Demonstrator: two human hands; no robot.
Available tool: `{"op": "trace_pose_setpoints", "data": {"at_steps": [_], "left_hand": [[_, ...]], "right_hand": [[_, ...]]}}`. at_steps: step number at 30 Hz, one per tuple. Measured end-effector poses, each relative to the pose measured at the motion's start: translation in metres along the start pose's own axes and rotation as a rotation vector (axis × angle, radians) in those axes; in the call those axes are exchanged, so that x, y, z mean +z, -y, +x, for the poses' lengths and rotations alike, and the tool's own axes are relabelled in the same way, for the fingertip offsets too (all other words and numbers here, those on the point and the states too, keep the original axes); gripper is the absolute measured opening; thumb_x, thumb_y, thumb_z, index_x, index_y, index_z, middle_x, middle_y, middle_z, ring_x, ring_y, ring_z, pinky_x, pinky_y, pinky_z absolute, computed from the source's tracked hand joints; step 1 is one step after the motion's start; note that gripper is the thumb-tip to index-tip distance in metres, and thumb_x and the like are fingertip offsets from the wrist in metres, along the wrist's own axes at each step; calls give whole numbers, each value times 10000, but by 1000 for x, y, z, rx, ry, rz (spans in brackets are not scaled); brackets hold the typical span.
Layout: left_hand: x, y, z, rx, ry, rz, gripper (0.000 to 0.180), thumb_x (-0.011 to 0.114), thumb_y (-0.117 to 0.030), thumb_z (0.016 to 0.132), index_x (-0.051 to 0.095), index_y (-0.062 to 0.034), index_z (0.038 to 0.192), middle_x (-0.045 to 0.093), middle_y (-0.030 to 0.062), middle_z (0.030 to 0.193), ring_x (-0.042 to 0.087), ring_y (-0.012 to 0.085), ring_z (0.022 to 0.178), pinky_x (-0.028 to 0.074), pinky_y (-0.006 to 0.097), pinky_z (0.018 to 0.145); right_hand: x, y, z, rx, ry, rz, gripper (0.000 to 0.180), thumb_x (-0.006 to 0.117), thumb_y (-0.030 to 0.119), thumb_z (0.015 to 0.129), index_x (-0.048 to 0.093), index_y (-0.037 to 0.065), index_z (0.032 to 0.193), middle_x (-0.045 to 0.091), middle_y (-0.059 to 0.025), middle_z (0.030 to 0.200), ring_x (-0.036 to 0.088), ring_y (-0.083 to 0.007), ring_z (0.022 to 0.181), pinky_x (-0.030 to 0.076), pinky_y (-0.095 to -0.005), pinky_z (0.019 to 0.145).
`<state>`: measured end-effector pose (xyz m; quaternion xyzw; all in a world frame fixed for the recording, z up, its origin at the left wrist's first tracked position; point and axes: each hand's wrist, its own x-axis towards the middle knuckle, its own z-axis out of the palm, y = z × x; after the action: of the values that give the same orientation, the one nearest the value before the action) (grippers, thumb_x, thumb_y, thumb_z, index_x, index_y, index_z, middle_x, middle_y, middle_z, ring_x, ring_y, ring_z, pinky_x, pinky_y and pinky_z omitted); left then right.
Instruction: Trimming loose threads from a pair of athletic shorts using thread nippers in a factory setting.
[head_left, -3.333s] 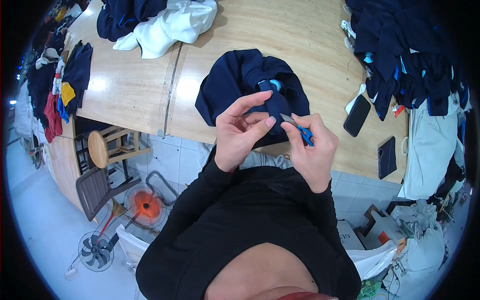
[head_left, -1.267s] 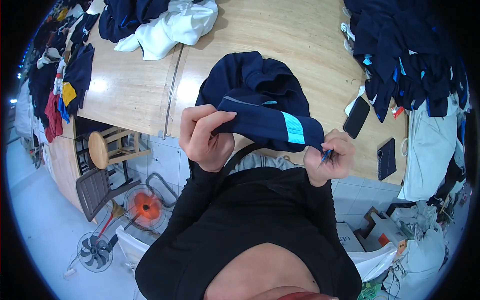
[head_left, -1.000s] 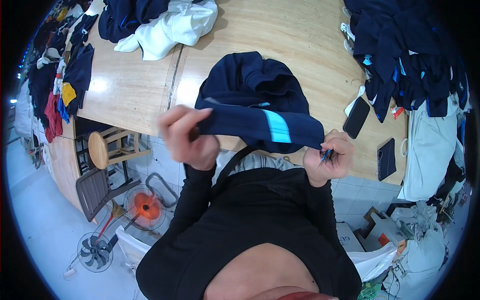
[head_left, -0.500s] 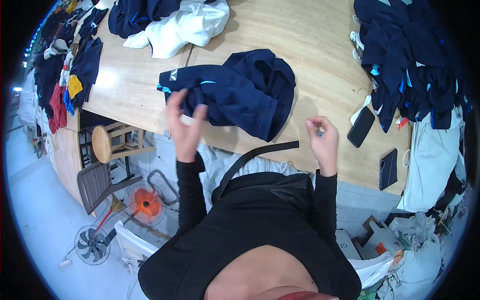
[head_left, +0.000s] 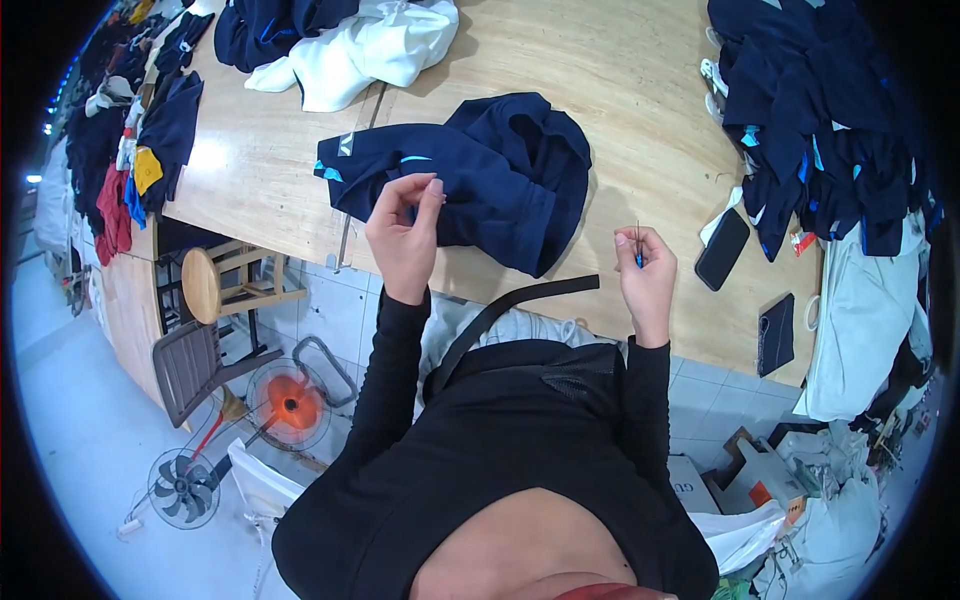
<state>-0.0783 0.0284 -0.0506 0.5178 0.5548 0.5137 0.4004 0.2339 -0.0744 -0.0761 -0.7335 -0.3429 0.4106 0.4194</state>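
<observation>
Head view, wooden table [head_left: 640, 110]: we see its near edge running just in front of the waist, so the work seems kept within easy reach of bent arms.
Dark pile [head_left: 800, 120]: navy pieces are heaped along the right edge, apparently kept aside so the middle stays workable.
Navy garment [head_left: 480, 200]: it lies crumpled near the table's near edge, left of the middle and across the seam; we judge it sits there to be handled without leaning.
White garment [head_left: 375, 55]: bunched toward the far edge, beside other dark cloth, probably to keep it out of the way.
Left hand [head_left: 403, 235]: raised in front of the garment's near side, wrist up, fingers curled and thumb close to forefinger; we cannot tell whether it touches the cloth or pinches anything fine.
Right hand [head_left: 650, 285]: above the near edge, right of the garment and apart from it, forearm upright, gripping a tool between thumb and fingers.
Phone [head_left: 722, 250]: flat between that hand and the right edge, likely set clear of the cloth.
Blue-handled tool [head_left: 639, 260]: its thin tip points toward the far edge, away from our palm, presumably for safe, ready holding.
</observation>
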Motion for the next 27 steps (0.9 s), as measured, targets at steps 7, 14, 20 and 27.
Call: {"op": "trace_pose_setpoints", "data": {"at_steps": [7, 14, 20, 27], "left_hand": [[9, -53, -10, -265, 230, -806, 238, 580, -59, 1144, 681, 42, 1335, 798, 219, 1221, 793, 293, 1125, 623, 431, 1061], [26, -84, -11, -340, 412, -1010, 416, 480, -12, 1134, 564, 98, 1526, 654, 331, 1482, 673, 418, 1385, 558, 516, 1198], [38, -70, -9, -287, 489, -915, 480, 585, -58, 1076, 572, 74, 1538, 646, 308, 1507, 655, 423, 1402, 530, 512, 1208], [47, 26, -31, 345, 390, 526, 419, 777, -18, 773, 668, -56, 1177, 609, 178, 1279, 610, 399, 1208, 505, 475, 1045]], "right_hand": [[7, -32, 10, -154, -160, -203, 386, 761, 106, 1034, 631, 1, 1383, 755, -111, 1018, 725, -194, 887, 581, -348, 833], [1, -31, 12, -39, -153, -265, 648, 763, 89, 1005, 466, 15, 1575, 694, -220, 1280, 718, -305, 1105, 565, -412, 990], [-3, -32, 11, -205, -210, -482, 730, 738, 2, 956, 422, -3, 1614, 521, -288, 1502, 518, -448, 1429, 453, -485, 1180], [-3, -1, 8, -434, -372, -542, 645, 736, -24, 933, 538, 10, 1545, 572, -268, 1505, 529, -446, 1428, 448, -496, 1192]]}}
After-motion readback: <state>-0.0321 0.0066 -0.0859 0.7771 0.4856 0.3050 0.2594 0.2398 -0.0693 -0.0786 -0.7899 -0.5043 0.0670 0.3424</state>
